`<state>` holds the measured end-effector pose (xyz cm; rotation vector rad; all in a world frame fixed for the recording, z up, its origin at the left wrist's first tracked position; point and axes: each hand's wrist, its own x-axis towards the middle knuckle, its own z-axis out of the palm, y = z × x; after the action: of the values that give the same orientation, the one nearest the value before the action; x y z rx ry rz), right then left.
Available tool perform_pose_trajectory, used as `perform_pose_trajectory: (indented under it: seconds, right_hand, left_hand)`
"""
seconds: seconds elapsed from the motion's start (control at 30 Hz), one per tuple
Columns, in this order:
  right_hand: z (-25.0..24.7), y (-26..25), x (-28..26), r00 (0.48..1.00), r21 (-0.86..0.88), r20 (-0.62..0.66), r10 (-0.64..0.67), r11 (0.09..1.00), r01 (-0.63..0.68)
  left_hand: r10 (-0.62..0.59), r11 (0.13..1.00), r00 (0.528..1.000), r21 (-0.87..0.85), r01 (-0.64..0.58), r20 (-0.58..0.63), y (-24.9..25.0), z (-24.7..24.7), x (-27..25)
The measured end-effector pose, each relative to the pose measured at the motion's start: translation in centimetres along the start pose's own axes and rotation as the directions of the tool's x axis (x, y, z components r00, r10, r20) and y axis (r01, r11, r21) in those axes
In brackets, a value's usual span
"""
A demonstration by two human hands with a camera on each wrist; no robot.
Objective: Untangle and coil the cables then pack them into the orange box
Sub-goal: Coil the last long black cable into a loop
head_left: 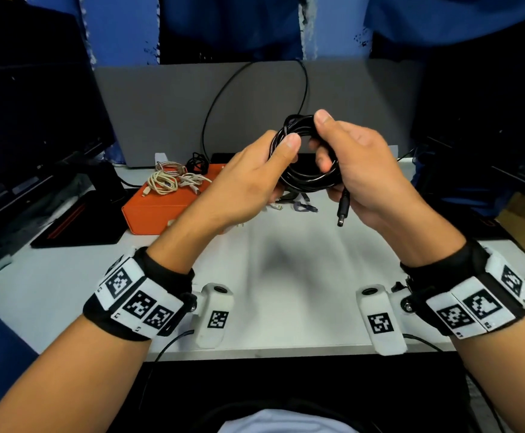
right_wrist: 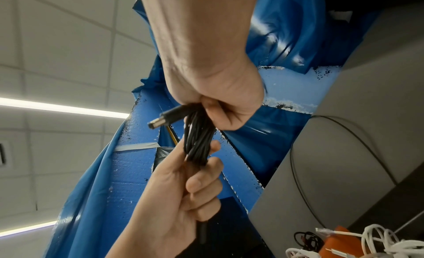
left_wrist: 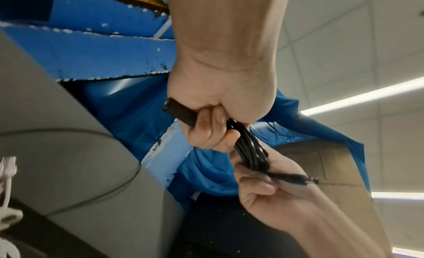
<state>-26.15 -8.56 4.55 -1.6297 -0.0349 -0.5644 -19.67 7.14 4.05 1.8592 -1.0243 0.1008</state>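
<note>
A black cable coil (head_left: 305,178) is held in the air over the middle of the white table (head_left: 286,276). My left hand (head_left: 281,164) grips its left side with the thumb on top. My right hand (head_left: 322,137) grips the right side, and a barrel plug (head_left: 342,212) hangs below its palm. In the left wrist view the left fingers (left_wrist: 206,133) curl round the strands (left_wrist: 250,151) and a black connector (left_wrist: 179,115). The right wrist view shows the same bundle (right_wrist: 197,140) and plug (right_wrist: 165,118). The orange box (head_left: 155,210) sits at the left, with beige cables (head_left: 167,179) and a small black cable (head_left: 197,162) piled at its top.
A dark monitor (head_left: 30,135) and black stand (head_left: 80,220) fill the left side. A grey panel (head_left: 161,114) stands behind, with a thin black wire (head_left: 220,98) looping in front of it. A white connector (head_left: 277,206) and purple strap (head_left: 305,207) lie under the hands.
</note>
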Motion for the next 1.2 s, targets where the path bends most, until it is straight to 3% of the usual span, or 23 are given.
perform_pose_trajectory:
  seconds: [0.17, 0.3, 0.37, 0.6, 0.73, 0.83, 0.9, 1.07, 1.2]
  right_hand:
    - [-0.5, 0.1, 0.3, 0.985, -0.014, 0.16, -0.057, 0.998, 0.06]
    - [-3.2, -0.3, 0.5, 0.905, -0.034, 0.424, -0.026, 0.998, 0.044]
    - [-4.2, -0.4, 0.6, 0.875, -0.087, 0.483, -0.03, 0.993, 0.082]
    - [-5.1, -0.8, 1.2, 0.895, -0.254, 0.447, -0.002, 0.959, 0.129]
    - [-5.5, -0.7, 1.8, 0.948, -0.364, 0.314, -0.055, 0.915, 0.174]
    - [-4.8, -0.2, 2.3, 0.973, -0.275, 0.049, -0.225, 0.934, 0.23]
    - [-3.8, 0.3, 2.4, 0.973, -0.138, -0.044, -0.228, 0.966, 0.22]
    - [-2.3, 1.0, 1.9, 0.997, 0.288, 0.07, -0.014, 0.958, -0.007]
    - [-1.4, 1.0, 1.5, 0.981, 0.436, 0.187, 0.052, 0.891, -0.13]
  left_hand:
    - [0.119, 0.97, 0.991, 0.219, -0.103, -0.058, 0.1, -1.2, 0.0]
    - [0.141, 0.947, 0.987, 0.3, -0.111, -0.081, 0.1, -2.4, -0.2]
    - [0.139, 0.941, 0.987, 0.32, -0.108, -0.077, 0.0, -2.7, -0.3]
    - [0.134, 0.939, 0.989, 0.327, -0.109, -0.055, 0.1, -2.4, -0.3]
    - [0.135, 0.946, 0.99, 0.302, -0.115, -0.048, 0.1, -2.4, -0.3]
    - [0.138, 0.961, 0.99, 0.241, -0.134, 0.001, 0.2, -1.8, -0.4]
    - [0.131, 0.968, 0.991, 0.212, -0.135, 0.031, 0.4, -1.2, -0.6]
    - [0.151, 0.971, 0.989, 0.188, -0.149, 0.009, 0.6, -1.5, -0.5]
    - [0.165, 0.961, 0.986, 0.231, -0.154, -0.029, 0.2, -2.5, -0.2]
